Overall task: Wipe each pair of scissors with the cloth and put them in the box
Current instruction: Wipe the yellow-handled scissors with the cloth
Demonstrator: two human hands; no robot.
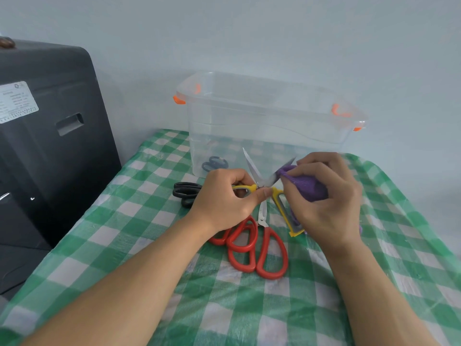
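My left hand (224,201) grips one handle of the yellow-handled scissors (282,203), whose blades are spread open and point up toward the box. My right hand (326,196) holds a bunched purple cloth (306,186) against the right blade. The clear plastic box (269,116) with orange latches stands behind them, with a dark blue-grey pair of scissors (214,164) inside. On the table lie two red-handled pairs (259,248) below my hands and a black pair (185,193) to the left, partly hidden by my left hand.
A green-and-white checked tablecloth (224,308) covers the table. A large black case (50,136) stands at the table's left edge. A pale wall rises right behind the box.
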